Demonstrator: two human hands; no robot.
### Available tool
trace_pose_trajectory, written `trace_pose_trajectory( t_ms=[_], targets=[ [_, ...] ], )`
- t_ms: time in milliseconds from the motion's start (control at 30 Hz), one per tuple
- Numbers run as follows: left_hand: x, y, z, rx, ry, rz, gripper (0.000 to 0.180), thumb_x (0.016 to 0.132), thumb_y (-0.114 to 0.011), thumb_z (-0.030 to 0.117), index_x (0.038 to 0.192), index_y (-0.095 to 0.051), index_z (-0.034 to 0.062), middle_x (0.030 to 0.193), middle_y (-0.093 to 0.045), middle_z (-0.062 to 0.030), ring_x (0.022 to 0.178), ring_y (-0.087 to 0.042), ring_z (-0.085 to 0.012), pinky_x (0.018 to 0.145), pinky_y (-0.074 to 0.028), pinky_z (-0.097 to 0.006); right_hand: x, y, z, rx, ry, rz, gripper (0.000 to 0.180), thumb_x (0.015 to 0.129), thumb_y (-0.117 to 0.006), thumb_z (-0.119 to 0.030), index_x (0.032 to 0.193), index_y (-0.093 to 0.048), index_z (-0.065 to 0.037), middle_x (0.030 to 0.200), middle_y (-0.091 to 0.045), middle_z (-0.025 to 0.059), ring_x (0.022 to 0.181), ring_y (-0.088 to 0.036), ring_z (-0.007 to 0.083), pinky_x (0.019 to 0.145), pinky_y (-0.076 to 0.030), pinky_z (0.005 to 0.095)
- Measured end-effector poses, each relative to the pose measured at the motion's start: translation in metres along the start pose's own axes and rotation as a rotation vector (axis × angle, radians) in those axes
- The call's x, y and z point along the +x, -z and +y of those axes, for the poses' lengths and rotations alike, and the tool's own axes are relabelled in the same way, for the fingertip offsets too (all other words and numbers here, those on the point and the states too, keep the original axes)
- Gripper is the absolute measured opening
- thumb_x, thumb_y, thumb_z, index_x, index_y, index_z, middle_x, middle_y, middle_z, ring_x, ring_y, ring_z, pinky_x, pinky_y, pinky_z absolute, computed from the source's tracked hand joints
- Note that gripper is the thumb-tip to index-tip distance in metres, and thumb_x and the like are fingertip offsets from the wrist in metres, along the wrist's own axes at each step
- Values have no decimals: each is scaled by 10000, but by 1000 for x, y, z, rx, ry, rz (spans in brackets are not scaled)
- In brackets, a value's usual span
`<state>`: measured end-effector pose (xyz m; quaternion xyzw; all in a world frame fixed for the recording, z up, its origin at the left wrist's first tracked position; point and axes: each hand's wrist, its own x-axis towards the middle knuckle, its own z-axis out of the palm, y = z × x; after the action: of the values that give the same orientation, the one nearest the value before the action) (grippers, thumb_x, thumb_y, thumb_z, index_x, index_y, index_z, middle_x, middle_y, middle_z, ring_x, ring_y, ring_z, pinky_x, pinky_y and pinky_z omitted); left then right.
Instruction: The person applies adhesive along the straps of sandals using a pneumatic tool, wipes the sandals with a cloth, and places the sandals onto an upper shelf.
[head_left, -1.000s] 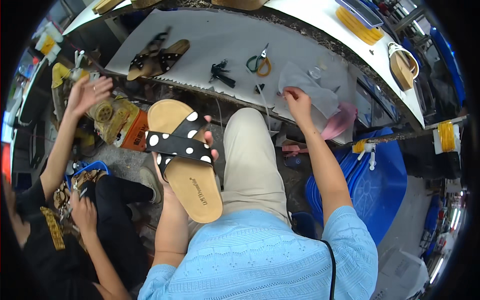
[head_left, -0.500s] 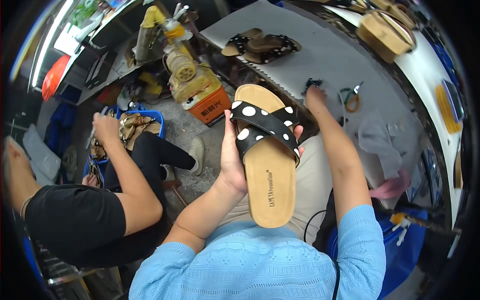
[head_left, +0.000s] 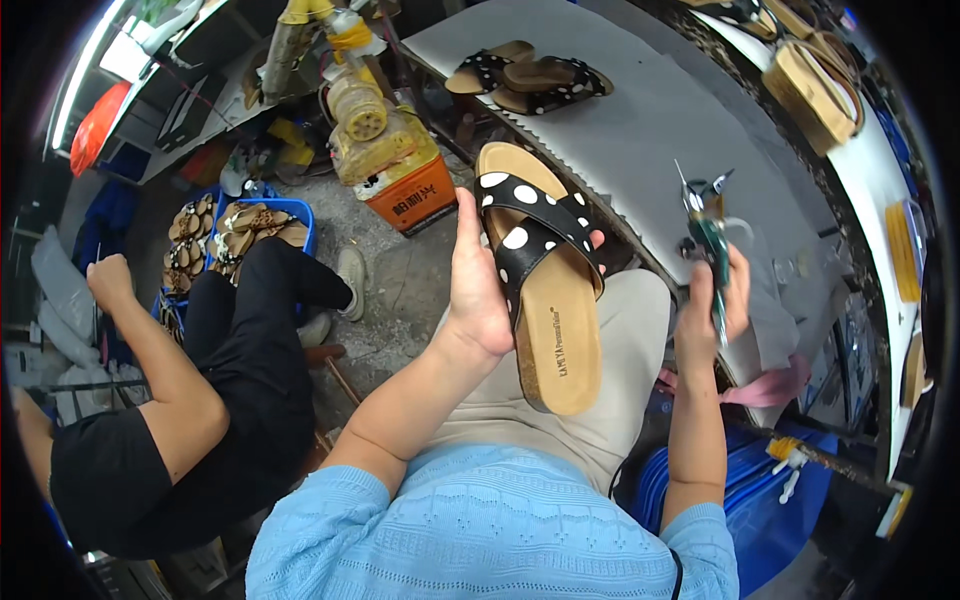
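Note:
My left hand [head_left: 480,290] is closed round a sandal [head_left: 560,345] from its left side, fingertips showing past the far edge. The sandal has a tan footbed and crossed black straps with white dots; its toe points away from me, above my lap. Over the table's near edge, my right hand [head_left: 697,330] is closed round a dark green hand tool [head_left: 708,240] with a thin pointed metal tip, held upright. I cannot make out the tool's exact kind. Beyond it shows a scissors blade [head_left: 720,183], the rest mostly hidden by the tool.
Several dotted sandals [head_left: 545,82] lie on the grey table [head_left: 590,140]. Left of it stands an orange box [head_left: 415,200] under a yellow-stained machine. A co-worker in black [head_left: 150,460] sits at left by blue crates [head_left: 300,212] of sandals. Pink cloth [head_left: 770,388] hangs at right.
My right hand has come back from the table towards me, lifting the green tool. The sandal in my left hand has shifted slightly right and tilted. The co-worker's hand has moved left.

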<state>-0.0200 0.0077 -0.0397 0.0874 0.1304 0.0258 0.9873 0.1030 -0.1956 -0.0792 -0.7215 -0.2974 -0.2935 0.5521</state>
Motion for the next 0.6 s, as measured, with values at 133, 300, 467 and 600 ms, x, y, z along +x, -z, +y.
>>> trace_pose_trajectory(
  t_ms=[133,300,467,600],
  targets=[
    [7,1,-21,117,10,-10,994,899,-297,866,1440,-494,55,1299,-618,-255,1195,-609,-434,986,-526,-572,15,56,-76,152,175,-347,324,755,-857,-94,809,-568,41,985,-685,196,885,-688,363,775,-550,434],
    [5,-2,-42,117,-27,3,947,924,-286,841,1370,-539,45,1246,-647,-237,1158,-638,-392,953,-551,-564,23,64,-116,189,213,-592,316,658,-870,-45,801,-601,37,1001,-698,195,819,-693,297,746,-563,397],
    [2,-3,-57,208,-99,-44,852,982,-250,772,1329,-558,57,1176,-683,-194,1061,-686,-342,908,-592,-468,20,58,-118,148,194,-588,327,627,-877,30,794,-596,24,939,-702,161,808,-687,295,725,-537,380],
    [1,-2,-63,220,-94,-128,847,985,-230,771,1302,-577,65,1169,-689,-177,1065,-686,-308,907,-590,-451,17,50,-115,102,206,-591,326,640,-889,7,776,-593,6,951,-715,153,791,-693,276,715,-540,365]
  ],
)
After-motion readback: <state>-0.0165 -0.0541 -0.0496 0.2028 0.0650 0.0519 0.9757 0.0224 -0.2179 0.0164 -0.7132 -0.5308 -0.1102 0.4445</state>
